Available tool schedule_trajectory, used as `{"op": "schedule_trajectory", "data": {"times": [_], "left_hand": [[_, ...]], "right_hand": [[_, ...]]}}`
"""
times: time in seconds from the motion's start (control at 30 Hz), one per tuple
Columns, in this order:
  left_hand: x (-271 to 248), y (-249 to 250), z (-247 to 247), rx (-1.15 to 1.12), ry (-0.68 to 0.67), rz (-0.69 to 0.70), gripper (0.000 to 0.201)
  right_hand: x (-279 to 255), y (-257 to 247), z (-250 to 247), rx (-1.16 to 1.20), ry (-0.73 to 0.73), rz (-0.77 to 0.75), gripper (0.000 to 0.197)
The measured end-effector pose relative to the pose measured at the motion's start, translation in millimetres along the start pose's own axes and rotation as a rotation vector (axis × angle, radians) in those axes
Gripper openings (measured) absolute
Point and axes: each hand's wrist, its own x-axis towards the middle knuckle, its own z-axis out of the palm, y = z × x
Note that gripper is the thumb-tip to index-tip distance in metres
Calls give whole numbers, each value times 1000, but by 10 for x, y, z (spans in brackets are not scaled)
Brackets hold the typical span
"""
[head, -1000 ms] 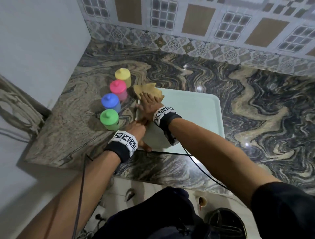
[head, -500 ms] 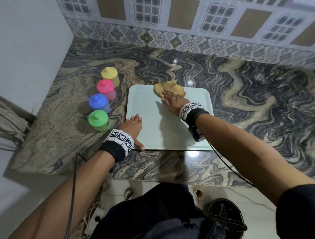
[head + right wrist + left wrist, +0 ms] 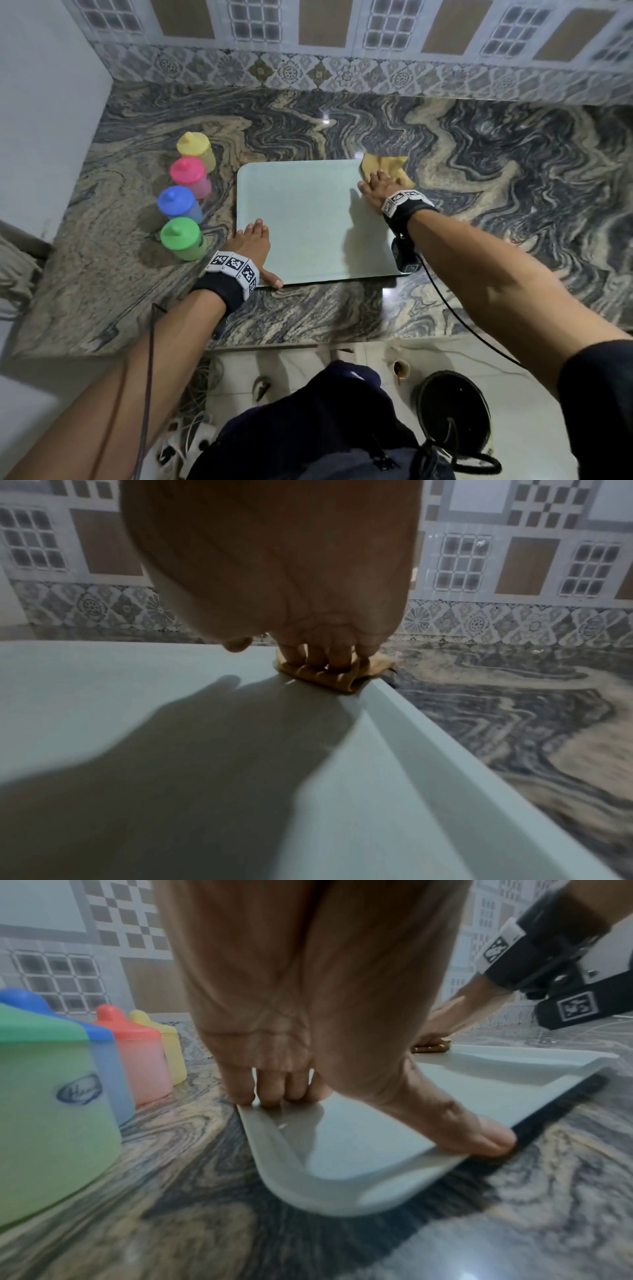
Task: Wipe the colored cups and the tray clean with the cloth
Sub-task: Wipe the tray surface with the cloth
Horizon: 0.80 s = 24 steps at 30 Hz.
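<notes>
A pale green tray [image 3: 308,219] [image 3: 342,1185] [image 3: 171,750] lies flat on the marble counter. My right hand [image 3: 378,186] [image 3: 318,656] presses a tan cloth [image 3: 387,168] [image 3: 329,676] flat against the tray's far right corner, fingers straight. My left hand [image 3: 255,245] [image 3: 308,1096] rests flat on the tray's near left corner, fingertips on the left rim and thumb on the front edge. Left of the tray stands a row of lidded cups: yellow [image 3: 196,149] [image 3: 167,1045], pink [image 3: 190,176] [image 3: 140,1056], blue [image 3: 178,205] [image 3: 103,1053] and green [image 3: 183,238] [image 3: 48,1110].
A patterned tiled wall [image 3: 342,51] backs the counter, and a plain white wall [image 3: 41,102] closes its left side. The counter's front edge [image 3: 274,342] runs just below the tray. On the floor below are a black round bin [image 3: 452,407] and cables.
My right hand has swept the cloth from the tray's far left corner across the far edge to its far right corner. The left hand has stayed on the near left corner.
</notes>
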Motion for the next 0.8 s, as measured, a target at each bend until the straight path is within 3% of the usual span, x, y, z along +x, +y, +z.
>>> {"op": "schedule_trajectory", "data": {"times": [0.47,0.8], "left_hand": [[39,-32,31,72,58,40,137],[36,-38,19,53,104,61,134]], "right_hand": [[-1325,145,559,143,78,-32,60],[-1832,201,763,78,161,5,57]]}}
